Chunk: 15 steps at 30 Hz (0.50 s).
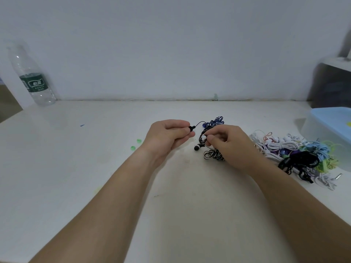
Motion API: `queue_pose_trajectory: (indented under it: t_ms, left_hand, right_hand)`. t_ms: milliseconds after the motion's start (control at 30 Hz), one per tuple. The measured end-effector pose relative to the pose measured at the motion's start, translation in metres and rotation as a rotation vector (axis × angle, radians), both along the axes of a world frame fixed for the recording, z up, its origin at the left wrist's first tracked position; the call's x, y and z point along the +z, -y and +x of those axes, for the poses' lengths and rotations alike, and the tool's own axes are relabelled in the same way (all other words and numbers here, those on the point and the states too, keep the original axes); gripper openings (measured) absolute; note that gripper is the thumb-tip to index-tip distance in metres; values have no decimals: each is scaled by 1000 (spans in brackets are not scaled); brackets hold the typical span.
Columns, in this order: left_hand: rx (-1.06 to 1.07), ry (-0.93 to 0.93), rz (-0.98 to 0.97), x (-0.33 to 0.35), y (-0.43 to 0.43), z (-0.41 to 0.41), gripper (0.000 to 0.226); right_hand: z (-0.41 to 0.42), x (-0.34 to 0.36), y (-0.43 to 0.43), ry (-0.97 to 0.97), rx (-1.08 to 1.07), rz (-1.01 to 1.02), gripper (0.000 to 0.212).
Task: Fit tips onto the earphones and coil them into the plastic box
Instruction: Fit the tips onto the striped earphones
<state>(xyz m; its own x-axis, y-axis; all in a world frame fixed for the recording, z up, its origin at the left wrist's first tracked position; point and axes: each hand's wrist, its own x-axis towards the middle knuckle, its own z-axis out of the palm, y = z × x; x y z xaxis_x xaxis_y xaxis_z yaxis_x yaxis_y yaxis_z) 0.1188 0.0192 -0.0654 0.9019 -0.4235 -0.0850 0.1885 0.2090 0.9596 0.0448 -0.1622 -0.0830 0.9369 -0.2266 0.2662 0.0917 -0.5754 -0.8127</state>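
**White tip just off the earbud, one hand on each**

The black earbud (191, 127) sticks out of the left hand (168, 136), pinched between thumb and curled fingers. Its short body lies roughly along the 9-to-3 line, and a thin cable arcs away from it toward 3 o'clock. Which end is the nozzle is too small to tell.

The small white tip (203, 137) is at about 4 o'clock from that earbud, near it but not touching. It is held at the fingertips of the right hand (228, 144), whose other fingers are curled in. The right hand is the nearer one to the tip, so the fit looks likely to turn on bringing the tip up toward 10 o'clock and lining its opening up with the earbud's axis. The tip looks soft, rounded and rubbery; the earbud looks hard and glossy.

A second earbud (197, 147), black with a pale end, lies on the worktop (95, 168) at 6 o'clock from the tip. Its flat black-and-white cable (212, 154) is bunched beside it, partly under the right hand. A blue earphone tangle (215, 121) sits at 12 o'clock from that hand.

Further toward 3 o'clock lies a mixed pile of earphones (296, 150) in white, blue, green and black. Beyond it, at the edge of view, is the pale blue plastic box (322, 118). Two translucent green tips (139, 140) rest at 9 o'clock of the left wrist. A clear water bottle (32, 76) stands far off at 10 o'clock.
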Motion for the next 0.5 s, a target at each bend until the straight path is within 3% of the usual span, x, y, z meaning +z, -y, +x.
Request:
queue_pose_trajectory:
  t_ms: [300, 500]
  left_hand:
    - [-111, 58, 62, -5, 8, -10, 20]
    - [-124, 90, 55, -8, 9, -11, 21]
  right_hand:
    - [-6, 2, 1, 84, 2, 296, 14]
    - [-11, 5, -1, 75, 96, 265, 28]
